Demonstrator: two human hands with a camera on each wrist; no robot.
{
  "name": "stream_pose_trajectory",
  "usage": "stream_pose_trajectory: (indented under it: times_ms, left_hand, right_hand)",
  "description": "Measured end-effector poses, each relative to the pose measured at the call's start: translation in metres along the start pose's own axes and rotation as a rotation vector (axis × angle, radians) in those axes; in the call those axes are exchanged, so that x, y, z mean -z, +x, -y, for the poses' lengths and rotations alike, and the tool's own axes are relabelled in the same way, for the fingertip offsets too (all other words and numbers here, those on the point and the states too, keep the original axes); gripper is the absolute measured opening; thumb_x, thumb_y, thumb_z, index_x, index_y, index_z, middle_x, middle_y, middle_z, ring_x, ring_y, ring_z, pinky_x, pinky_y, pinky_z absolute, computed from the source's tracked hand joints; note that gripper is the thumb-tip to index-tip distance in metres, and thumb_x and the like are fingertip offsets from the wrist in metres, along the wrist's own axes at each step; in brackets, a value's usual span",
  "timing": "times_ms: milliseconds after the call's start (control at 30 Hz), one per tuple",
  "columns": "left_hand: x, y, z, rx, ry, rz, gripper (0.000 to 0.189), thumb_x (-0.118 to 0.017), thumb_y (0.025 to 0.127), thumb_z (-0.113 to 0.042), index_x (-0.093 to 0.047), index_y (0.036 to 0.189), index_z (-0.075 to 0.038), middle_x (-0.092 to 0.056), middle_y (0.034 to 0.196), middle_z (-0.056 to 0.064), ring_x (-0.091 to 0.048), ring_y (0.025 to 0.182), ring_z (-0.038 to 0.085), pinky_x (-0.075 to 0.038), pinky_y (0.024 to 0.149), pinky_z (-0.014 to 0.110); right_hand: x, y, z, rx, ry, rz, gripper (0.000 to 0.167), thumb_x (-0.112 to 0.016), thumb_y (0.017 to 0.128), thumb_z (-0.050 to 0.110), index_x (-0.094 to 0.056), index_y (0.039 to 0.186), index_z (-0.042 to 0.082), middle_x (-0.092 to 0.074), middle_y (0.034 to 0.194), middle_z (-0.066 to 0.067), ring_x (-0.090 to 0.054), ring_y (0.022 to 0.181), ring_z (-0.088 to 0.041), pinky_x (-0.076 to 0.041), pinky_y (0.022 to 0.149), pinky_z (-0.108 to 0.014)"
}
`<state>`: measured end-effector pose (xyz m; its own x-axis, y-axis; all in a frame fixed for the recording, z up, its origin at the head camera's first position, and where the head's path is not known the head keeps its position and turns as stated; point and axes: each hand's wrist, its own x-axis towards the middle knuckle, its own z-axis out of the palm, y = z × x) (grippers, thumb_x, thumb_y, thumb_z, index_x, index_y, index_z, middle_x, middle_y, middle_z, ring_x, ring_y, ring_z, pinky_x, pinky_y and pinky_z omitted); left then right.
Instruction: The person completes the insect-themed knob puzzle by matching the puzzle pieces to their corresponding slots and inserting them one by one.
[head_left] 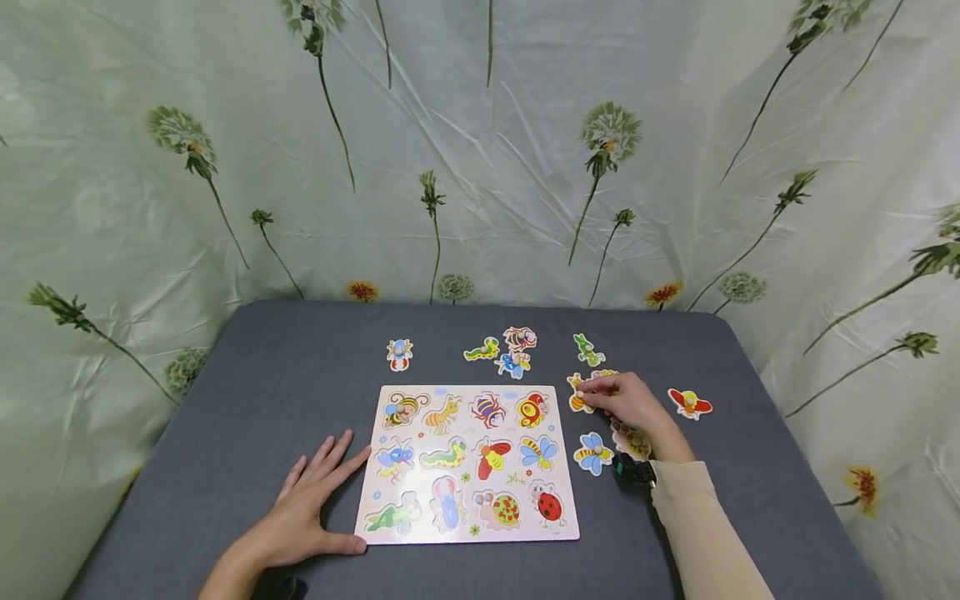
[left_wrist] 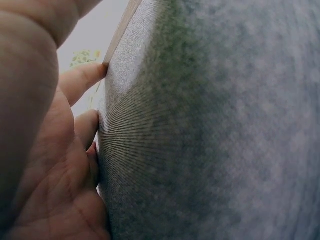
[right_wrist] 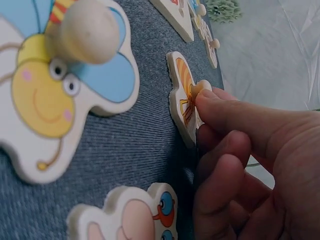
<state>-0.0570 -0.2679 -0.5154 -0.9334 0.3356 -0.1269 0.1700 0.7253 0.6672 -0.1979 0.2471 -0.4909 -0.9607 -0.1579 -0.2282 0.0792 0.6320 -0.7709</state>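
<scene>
My right hand (head_left: 633,408) pinches the round wooden knob of an orange-striped insect puzzle piece (right_wrist: 182,97). That piece is right of the puzzle board (head_left: 420,534), close over the dark cloth. My left hand (head_left: 307,508) has its fingers spread on the cloth, with thumb and index fingertip at the board's left edge. The board bears printed insect shapes in three rows. Near my right wrist lies a blue-winged insect piece (head_left: 593,455), its knob large in the right wrist view. A snail piece (right_wrist: 135,215) sits partly hidden beneath that wrist in the head view.
Beyond the board lie a blue-and-red beetle piece (head_left: 400,355), a caterpillar piece (head_left: 482,350), a spider piece (head_left: 520,337), a blue insect piece (head_left: 513,364) and a grasshopper piece (head_left: 588,350). A red-winged piece (head_left: 689,403) is far right. A flowered curtain (head_left: 480,167) hangs behind the table.
</scene>
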Motion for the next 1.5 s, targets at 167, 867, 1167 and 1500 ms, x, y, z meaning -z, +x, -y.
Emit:
stream_pose_trajectory:
  times_ms: [167,867,1167,1500]
  left_hand:
    - [0.001,0.0,-0.002,0.004,-0.003,0.004,0.123,-0.099,0.062,-0.06,-0.04,0.167,-0.035,-0.019,0.181,0.016,-0.01,0.164,0.054,-0.004,0.12,0.081]
    - [0.002,0.0,-0.003,-0.002,0.002,0.004,0.123,-0.098,0.064,-0.059,-0.038,0.168,-0.035,-0.016,0.181,0.014,-0.008,0.165,0.054,-0.004,0.121,0.08]
    - [0.002,0.001,-0.004,0.024,0.0,0.01,0.123,-0.099,0.063,-0.06,-0.039,0.167,-0.035,-0.016,0.181,0.015,-0.008,0.164,0.055,-0.003,0.121,0.08]
    - [0.001,0.001,-0.005,0.017,-0.015,0.013,0.122,-0.099,0.063,-0.058,-0.04,0.167,-0.035,-0.016,0.181,0.015,-0.008,0.164,0.055,-0.002,0.12,0.08]
  right_hand:
    - [-0.001,0.0,0.0,-0.006,0.004,0.004,0.028,-0.077,0.1,0.017,-0.079,0.122,0.0,-0.073,0.09,-0.005,-0.052,0.062,-0.011,-0.046,0.056,-0.025]
    - [-0.01,0.01,0.006,0.044,-0.101,-0.074,0.019,-0.076,0.1,0.017,-0.08,0.112,0.003,-0.059,0.073,0.001,-0.049,0.065,-0.016,-0.038,0.06,-0.027]
    - [-0.015,0.011,0.018,0.041,-0.112,-0.079,0.017,-0.076,0.1,0.016,-0.078,0.111,0.003,-0.058,0.068,-0.001,-0.054,0.059,-0.014,-0.04,0.061,-0.028]
    - [-0.018,0.011,0.015,0.02,-0.096,-0.114,0.014,-0.073,0.102,0.015,-0.076,0.111,0.005,-0.057,0.07,0.001,-0.058,0.061,-0.013,-0.043,0.062,-0.03]
